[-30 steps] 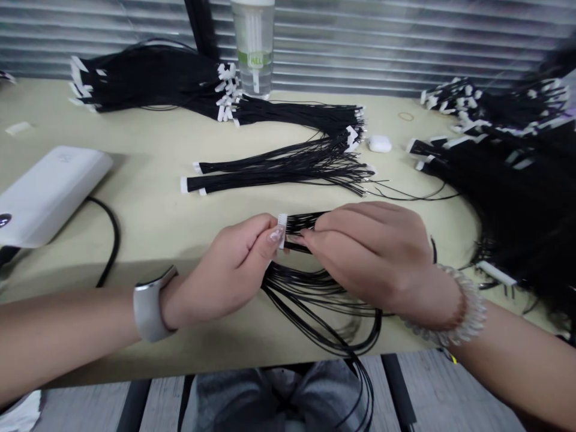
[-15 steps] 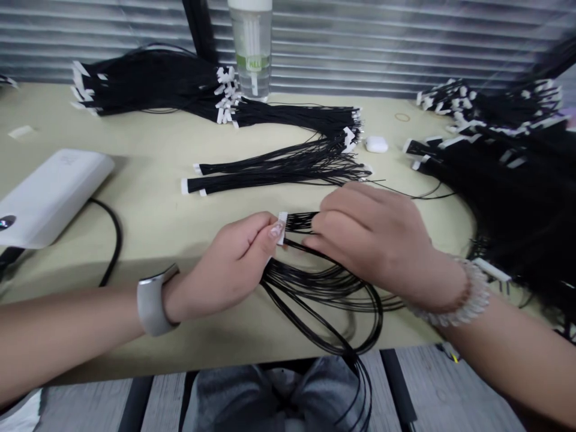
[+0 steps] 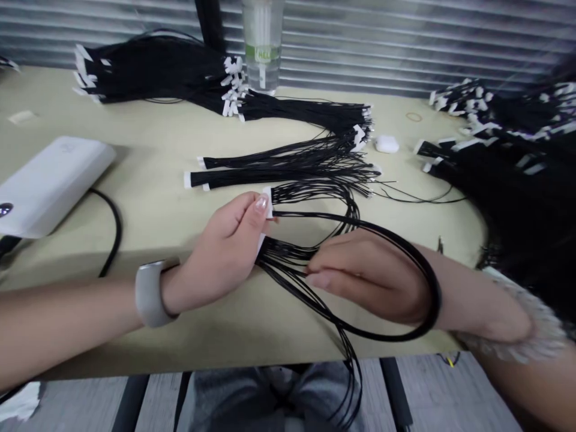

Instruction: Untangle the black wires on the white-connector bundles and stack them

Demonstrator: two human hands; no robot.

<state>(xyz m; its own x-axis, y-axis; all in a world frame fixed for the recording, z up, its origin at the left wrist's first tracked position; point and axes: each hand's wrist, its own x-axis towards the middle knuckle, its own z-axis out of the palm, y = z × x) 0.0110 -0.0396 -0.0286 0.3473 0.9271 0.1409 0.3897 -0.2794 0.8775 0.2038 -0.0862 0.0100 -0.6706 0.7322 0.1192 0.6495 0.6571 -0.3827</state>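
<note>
My left hand (image 3: 227, 249) is closed, thumb uppermost, on a wire harness with an upper white connector (image 3: 269, 198). A second white connector (image 3: 260, 243) pokes out below the thumb, partly hidden by the hand. Black wires (image 3: 288, 247) fan rightward from both connectors, and some hang over the table's front edge. One thick loop of wires (image 3: 425, 264) runs around my right hand (image 3: 373, 270), which reaches through it. The right fingers are bent together at the wires of the lower connector, and their tips look pinched on some of them.
Bundles of black wires (image 3: 252, 174) with white connectors lie just behind my hands, and a larger bundle (image 3: 157, 72) lies further back. A dark heap of harnesses (image 3: 531, 198) covers the right side. A bottle (image 3: 263, 54), white earbud case (image 3: 387, 143) and white power bank (image 3: 58, 183) stand around.
My right hand has moved down from the upper connector's wires to the lower connector's wires, passing through the loop. The loop now spreads wider to the right. My left hand keeps its hold.
</note>
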